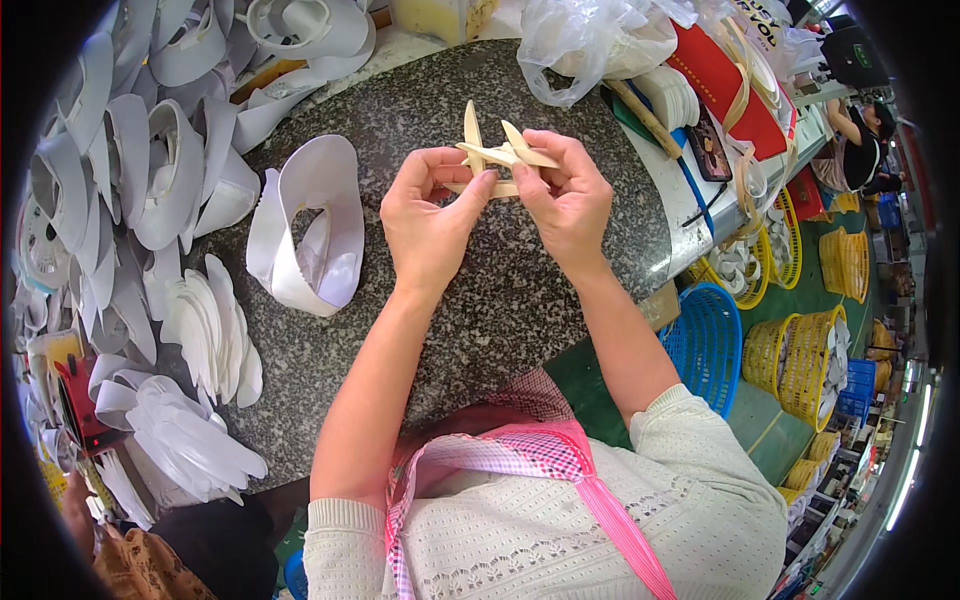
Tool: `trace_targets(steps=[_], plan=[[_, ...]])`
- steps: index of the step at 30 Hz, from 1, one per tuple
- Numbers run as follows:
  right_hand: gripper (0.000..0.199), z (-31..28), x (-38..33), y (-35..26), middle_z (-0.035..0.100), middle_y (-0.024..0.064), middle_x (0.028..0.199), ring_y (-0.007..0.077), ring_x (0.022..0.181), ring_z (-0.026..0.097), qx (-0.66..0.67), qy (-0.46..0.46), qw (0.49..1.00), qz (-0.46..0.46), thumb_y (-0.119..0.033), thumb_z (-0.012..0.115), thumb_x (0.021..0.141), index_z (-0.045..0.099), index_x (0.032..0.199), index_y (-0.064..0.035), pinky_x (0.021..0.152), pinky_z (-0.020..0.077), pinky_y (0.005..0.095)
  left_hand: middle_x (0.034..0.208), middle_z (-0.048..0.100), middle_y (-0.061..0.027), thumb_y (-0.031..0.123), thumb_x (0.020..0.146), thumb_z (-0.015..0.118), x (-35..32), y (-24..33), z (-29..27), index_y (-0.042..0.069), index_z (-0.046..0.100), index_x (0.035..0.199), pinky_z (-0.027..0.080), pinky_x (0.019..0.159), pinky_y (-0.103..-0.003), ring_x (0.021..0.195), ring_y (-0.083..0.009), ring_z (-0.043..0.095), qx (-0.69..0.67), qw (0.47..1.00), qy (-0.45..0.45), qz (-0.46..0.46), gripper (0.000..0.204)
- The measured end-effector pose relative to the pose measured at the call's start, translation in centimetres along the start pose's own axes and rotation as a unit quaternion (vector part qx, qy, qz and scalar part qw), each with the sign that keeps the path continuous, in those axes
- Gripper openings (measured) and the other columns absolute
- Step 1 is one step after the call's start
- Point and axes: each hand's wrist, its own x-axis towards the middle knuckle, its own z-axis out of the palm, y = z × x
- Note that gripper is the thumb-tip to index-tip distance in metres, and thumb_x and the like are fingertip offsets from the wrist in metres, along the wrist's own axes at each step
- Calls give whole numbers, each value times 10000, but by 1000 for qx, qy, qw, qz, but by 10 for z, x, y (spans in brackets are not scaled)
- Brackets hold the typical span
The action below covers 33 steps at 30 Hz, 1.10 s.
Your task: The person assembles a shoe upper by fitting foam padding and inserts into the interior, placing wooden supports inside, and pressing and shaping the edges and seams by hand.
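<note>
My left hand (430, 215) and my right hand (570, 205) come together over the dark speckled stone tabletop (500, 290). Between thumb and fingers, each grips part of a small bundle of cream strips (472, 128) with pointed ends. The strips cross one another; how they are joined is too small to tell. To the left of my left hand, apart from it, a white shoe upper (345, 185) rests on the stone with its opening showing.
White uppers (165, 170) heap along the left, beside fanned flat white pieces (205, 330). At the back right are a plastic bag (590, 45), a wooden stick (645, 118) and a phone (708, 150). A blue basket (705, 345) stands below the right edge; another person (855, 140) is farther off.
</note>
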Motion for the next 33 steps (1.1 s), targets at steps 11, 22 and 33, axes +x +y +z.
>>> trace_targets(steps=[11,22,33], plan=[[87,6,-2,-2,610,24,766,54,669,581,-169,22,982,-85,-66,595,846,547,860,6,579,469,190,831,661,-98,33,816,604,-3,-3,15,8,542,926,449,633,-217,714,-97,599,-136,978,153,-32,128],[117,14,12,18,618,64,806,78,652,581,-2,153,986,-58,-71,596,834,501,829,-2,585,478,233,931,593,-118,11,872,539,16,-6,43,25,432,1017,463,768,-255,896,-163,592,-144,963,214,84,181],[415,16,12,10,545,81,898,77,746,545,80,-22,996,35,-63,676,770,360,1036,-26,603,469,204,912,639,-122,19,864,556,9,-8,28,38,423,1038,470,647,-240,768,-146,618,-51,981,155,104,220]])
